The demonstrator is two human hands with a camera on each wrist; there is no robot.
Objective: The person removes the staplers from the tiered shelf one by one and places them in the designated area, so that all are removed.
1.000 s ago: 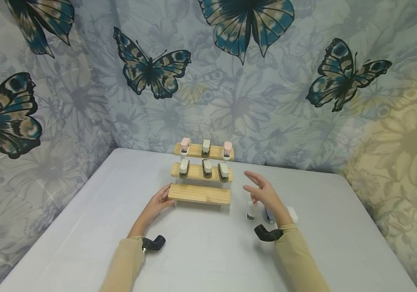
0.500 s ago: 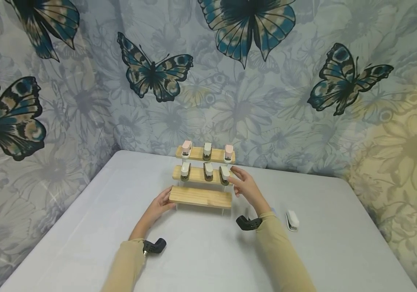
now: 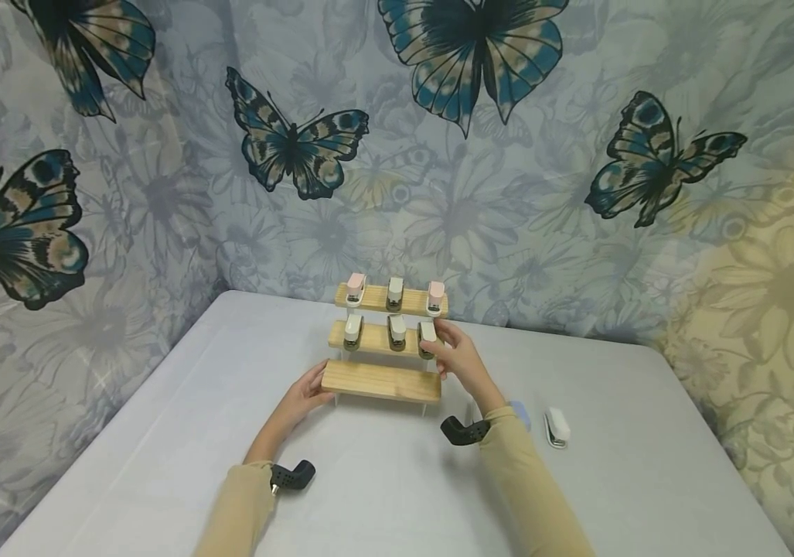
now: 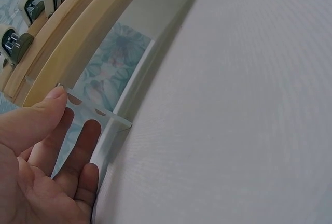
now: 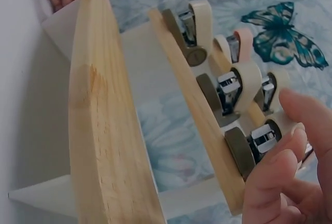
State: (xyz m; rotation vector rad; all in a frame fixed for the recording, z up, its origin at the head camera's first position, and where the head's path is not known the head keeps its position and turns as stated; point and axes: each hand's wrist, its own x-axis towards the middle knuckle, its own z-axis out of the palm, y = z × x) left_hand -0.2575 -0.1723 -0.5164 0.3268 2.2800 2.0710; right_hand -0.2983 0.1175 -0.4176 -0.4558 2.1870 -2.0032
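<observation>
A three-tier wooden display stand point(image 3: 381, 381) with clear supports stands on the table. My left hand point(image 3: 302, 393) holds the left end of its lowest shelf, thumb in front at the clear leg point(image 4: 98, 109) in the left wrist view. On the middle shelf sit three small white staplers with dark bases. My right hand point(image 3: 462, 360) grips the right-hand stapler point(image 3: 427, 331) there, thumb in front and a finger behind; in the right wrist view the fingers partly cover this stapler point(image 5: 239, 149). The lowest shelf bears nothing.
The top shelf point(image 3: 372, 299) carries two pink staplers and a pale one point(image 3: 394, 291). A white stapler point(image 3: 557, 428) lies on the table at right. A blue item point(image 3: 520, 415) is mostly hidden by the right forearm. A butterfly-print backdrop point(image 3: 480, 209) rises behind.
My right hand has moved left and forward from above the loose staplers to the middle shelf's right-hand stapler, and its fingers have closed round it. My left hand stays at the stand.
</observation>
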